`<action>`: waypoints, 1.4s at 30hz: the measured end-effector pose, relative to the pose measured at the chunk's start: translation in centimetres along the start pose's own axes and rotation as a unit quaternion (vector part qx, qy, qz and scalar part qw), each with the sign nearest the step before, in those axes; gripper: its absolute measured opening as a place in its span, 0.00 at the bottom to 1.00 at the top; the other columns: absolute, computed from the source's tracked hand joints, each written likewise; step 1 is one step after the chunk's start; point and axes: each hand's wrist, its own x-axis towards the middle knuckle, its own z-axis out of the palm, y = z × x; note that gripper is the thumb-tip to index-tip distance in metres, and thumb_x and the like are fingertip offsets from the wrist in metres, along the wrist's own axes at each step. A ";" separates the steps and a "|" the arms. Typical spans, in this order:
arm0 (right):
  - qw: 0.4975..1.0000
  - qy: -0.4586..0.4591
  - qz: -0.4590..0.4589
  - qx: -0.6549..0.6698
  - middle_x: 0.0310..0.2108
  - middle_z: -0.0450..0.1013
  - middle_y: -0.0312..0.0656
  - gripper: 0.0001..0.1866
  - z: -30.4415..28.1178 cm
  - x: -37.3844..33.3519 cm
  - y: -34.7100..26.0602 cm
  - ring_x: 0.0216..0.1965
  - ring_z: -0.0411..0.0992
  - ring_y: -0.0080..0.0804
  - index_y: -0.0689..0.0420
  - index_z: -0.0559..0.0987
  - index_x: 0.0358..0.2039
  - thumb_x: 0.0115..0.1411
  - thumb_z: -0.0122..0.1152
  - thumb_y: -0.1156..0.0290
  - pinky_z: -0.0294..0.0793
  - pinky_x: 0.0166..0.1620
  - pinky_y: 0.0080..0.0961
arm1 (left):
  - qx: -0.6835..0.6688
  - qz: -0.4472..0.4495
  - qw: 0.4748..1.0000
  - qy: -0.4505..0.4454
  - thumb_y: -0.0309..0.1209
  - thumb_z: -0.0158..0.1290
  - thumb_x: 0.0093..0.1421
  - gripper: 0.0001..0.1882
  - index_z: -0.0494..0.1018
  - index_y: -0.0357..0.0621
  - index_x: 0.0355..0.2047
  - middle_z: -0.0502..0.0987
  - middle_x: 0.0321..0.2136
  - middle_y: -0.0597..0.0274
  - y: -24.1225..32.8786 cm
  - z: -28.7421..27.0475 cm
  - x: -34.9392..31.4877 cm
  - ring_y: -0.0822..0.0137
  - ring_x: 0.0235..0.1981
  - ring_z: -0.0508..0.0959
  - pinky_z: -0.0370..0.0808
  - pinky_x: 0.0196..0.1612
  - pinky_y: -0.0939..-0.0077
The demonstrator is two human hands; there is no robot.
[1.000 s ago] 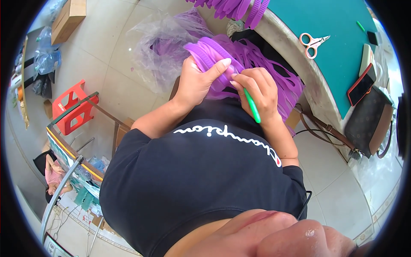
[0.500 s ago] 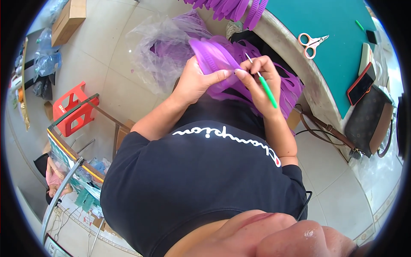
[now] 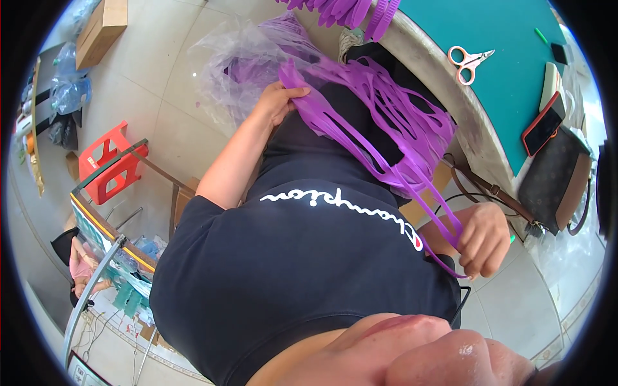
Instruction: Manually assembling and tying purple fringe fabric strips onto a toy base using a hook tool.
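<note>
A purple rubber-like sheet of straps, with long slots in it, stretches slantwise across my lap. Its upper left end is pinched by my left hand, thumb on top and fingers beneath. Far to the right, beside my hip, my right hand is closed on the thin strips at the other end, which run taut. A bit of a green handle sticks out behind that hand; the rest of the tool is hidden. More purple strap pieces are heaped over my knees.
A teal-topped table at upper right bears scissors, a phone and a brown handbag. Purple straps hang at its edge. Clear plastic bags lie on the floor; a red stool stands left.
My right hand has swung down and right, drawing out the strips and carrying the green-handled tool. My left hand has shifted slightly left, still holding the purple piece.
</note>
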 end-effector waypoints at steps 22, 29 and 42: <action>0.764 0.460 0.253 -0.376 0.29 0.74 0.46 0.25 -1.4 3.2 14.4 0.30 0.69 0.29 0.67 0.79 0.33 0.68 0.45 0.55 0.67 0.35 0.24 | 0.013 0.226 0.962 -0.153 0.18 0.62 0.50 0.39 0.57 0.41 0.62 0.74 0.46 0.61 6.0 8.3 -12.0 0.71 0.46 0.75 0.73 0.50 0.75; 0.752 0.480 0.225 -0.391 0.25 0.71 0.47 0.26 -1.5 3.6 14.9 0.28 0.69 0.31 0.67 0.76 0.26 0.69 0.42 0.56 0.67 0.34 0.24 | 0.011 0.234 0.958 -0.164 0.19 0.63 0.50 0.38 0.59 0.38 0.60 0.74 0.46 0.61 6.0 9.6 -12.7 0.71 0.46 0.75 0.72 0.51 0.75; 0.644 0.315 0.292 -0.633 0.25 0.74 0.41 0.21 -1.9 4.2 14.2 0.27 0.72 0.29 0.63 0.77 0.24 0.67 0.48 0.61 0.70 0.33 0.24 | 0.080 0.263 0.950 -0.147 0.19 0.60 0.51 0.36 0.59 0.38 0.60 0.74 0.44 0.59 5.6 9.7 -12.6 0.70 0.45 0.75 0.75 0.47 0.76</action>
